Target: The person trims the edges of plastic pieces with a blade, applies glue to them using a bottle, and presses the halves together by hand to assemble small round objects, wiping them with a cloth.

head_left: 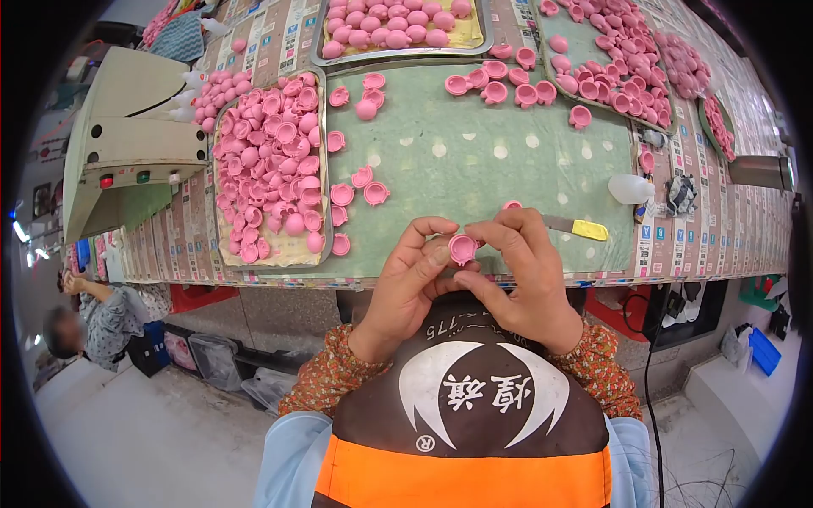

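Note:
A small round pink cup-like part (462, 249) is held above the front edge of the green mat (440, 186), its hollow side facing up. My left hand (415, 275) pinches it from the left between thumb and fingers. My right hand (525, 275) is close on its right side, thumb and fingers curved apart; whether a fingertip touches the part is hard to tell. Just beyond my right fingers lies another pink part (511, 204). A knife with a yellow handle (590, 229) rests on the mat to the right, its blade toward my right hand.
Trays of pink parts stand at the left (269, 169), at the back (398, 25) and at the back right (610, 68). A beige machine (127, 144) is far left. A white bottle (628, 189) lies right. Another person (102, 313) sits at the far left.

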A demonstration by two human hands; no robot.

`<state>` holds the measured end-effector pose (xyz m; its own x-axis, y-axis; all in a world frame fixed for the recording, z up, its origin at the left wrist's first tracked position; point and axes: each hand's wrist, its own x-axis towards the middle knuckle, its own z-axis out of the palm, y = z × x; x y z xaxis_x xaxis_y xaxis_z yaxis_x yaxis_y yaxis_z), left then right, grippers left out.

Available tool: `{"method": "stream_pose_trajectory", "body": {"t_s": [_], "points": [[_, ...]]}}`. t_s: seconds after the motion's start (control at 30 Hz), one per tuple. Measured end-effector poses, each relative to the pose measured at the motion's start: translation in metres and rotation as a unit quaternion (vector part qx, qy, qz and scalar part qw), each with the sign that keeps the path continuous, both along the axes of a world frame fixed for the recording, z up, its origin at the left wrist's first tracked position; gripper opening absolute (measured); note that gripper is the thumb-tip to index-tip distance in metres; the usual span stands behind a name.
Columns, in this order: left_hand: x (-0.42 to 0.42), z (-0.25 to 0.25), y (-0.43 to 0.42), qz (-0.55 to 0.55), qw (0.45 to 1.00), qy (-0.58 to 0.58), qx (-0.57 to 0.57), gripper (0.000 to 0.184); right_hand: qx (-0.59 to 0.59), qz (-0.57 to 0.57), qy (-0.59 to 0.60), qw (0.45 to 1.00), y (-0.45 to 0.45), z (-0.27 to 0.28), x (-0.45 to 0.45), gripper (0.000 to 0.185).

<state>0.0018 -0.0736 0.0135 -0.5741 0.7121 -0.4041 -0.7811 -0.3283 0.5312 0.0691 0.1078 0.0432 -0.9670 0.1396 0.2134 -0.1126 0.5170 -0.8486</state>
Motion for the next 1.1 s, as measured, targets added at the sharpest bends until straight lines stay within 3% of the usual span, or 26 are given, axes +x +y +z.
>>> {"method": "stream_pose_trajectory", "body": {"t_s": [0.27,0.4,0.5,0.57,0.63,0.77,0.83,0.9,0.97,1.1], "points": [[0.007,0.015,0.015,-0.014,0.994,0.07,-0.089,0.021,-0.005,-0.02,0.04,0.999,0.016,0.003,0.015,0.044],[0.003,0.006,0.007,-0.03,0.98,0.15,-0.124,0.013,0.041,-0.161,0.104,0.981,0.07,0.025,0.031,0.043],[-0.001,-0.003,-0.001,0.019,0.977,0.172,-0.125,0.015,0.035,-0.369,0.14,0.918,0.128,0.034,0.04,0.032],[-0.003,-0.009,-0.004,0.038,0.965,0.172,-0.196,0.017,-0.057,-0.454,0.194,0.868,0.185,0.02,0.043,0.025],[-0.002,-0.01,-0.002,0.056,0.962,0.174,-0.204,0.016,-0.077,-0.531,0.19,0.822,0.237,0.017,0.044,0.021],[0.002,-0.016,-0.002,0.048,0.947,0.217,-0.231,0.016,-0.038,-0.567,0.25,0.784,0.337,-0.026,0.039,0.023],[0.003,-0.017,-0.001,0.04,0.939,0.243,-0.242,0.016,0.124,-0.625,0.157,0.754,0.371,-0.036,0.029,0.028],[0.006,-0.017,0.002,0.034,0.929,0.265,-0.258,0.017,0.109,-0.625,0.147,0.759,0.396,-0.041,0.015,0.03],[0.007,-0.019,0.002,0.039,0.925,0.279,-0.254,0.017,0.201,-0.641,0.045,0.74,0.408,-0.033,0.0,0.029],[0.01,-0.011,0.009,0.04,0.907,0.324,-0.264,0.019,0.25,-0.644,-0.014,0.723,0.437,-0.025,-0.019,0.032]]}}
